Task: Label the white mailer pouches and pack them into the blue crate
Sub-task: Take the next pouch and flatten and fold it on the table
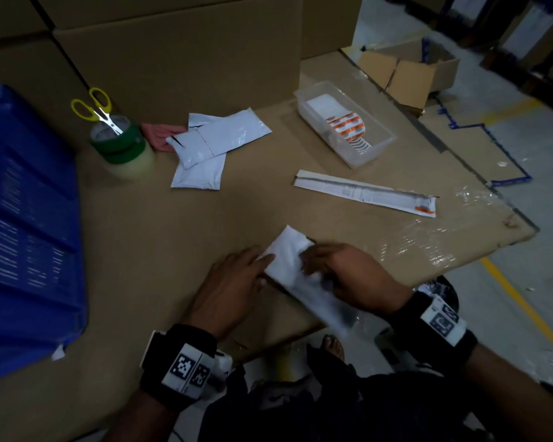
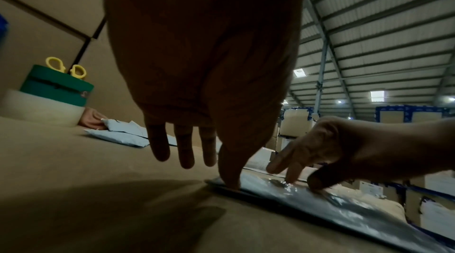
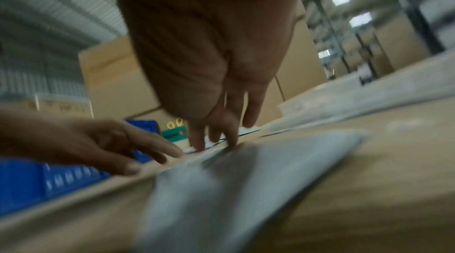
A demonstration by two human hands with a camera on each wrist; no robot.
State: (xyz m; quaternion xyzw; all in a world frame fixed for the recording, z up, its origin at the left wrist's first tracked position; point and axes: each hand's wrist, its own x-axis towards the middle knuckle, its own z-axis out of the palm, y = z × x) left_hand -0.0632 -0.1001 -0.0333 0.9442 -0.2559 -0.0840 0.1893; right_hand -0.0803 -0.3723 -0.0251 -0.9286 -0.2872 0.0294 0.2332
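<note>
A white mailer pouch [image 1: 286, 255] lies flat on the cardboard worktop near me, one end hanging over the front edge. My left hand [image 1: 264, 261] has straight fingers, and its thumb [image 2: 230, 180] presses the pouch's [image 2: 320, 204] left edge. My right hand [image 1: 308, 258] rests on top of the pouch [image 3: 234, 189], its fingertips [image 3: 199, 143] pressing down near the far end. Both hands lie flat rather than gripping. The blue crate [image 1: 29, 218] stands at the far left of the worktop. Three more white pouches [image 1: 211, 141] lie stacked further back.
A clear tray [image 1: 382, 145] holding orange-and-white labels sits at the back right, with a long label backing strip [image 1: 364, 193] in front of it. Tape rolls [image 1: 122, 148] with yellow scissors [image 1: 95, 106] stand by the crate. Big cardboard boxes [image 1: 173, 59] wall the back.
</note>
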